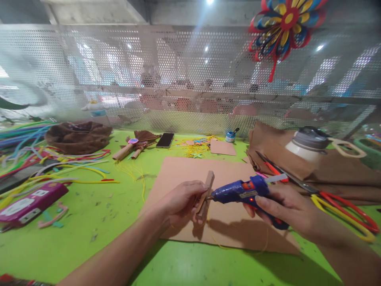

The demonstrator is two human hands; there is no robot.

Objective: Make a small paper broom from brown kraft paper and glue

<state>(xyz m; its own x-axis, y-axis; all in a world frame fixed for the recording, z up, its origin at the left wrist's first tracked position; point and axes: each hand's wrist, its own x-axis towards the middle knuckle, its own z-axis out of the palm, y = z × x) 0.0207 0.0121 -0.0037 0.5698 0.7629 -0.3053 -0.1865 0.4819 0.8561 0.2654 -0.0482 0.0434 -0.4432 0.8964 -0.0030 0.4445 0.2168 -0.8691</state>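
Your left hand [186, 198] pinches a narrow brown piece [210, 181] — your right hand [287, 206] grips a blue glue gun [233, 191], nozzle at the piece's side. Both are above a brown sheet [177, 171] on the green table [98, 234], scissors [308, 186] lying to the right.

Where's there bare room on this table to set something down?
Two patches of green table, lightly littered: between the purple case and the brown sheet, and in front of that sheet, nearest you. Crowded: left edge, with colourful strands; right side, with scissors and a lidded cup.
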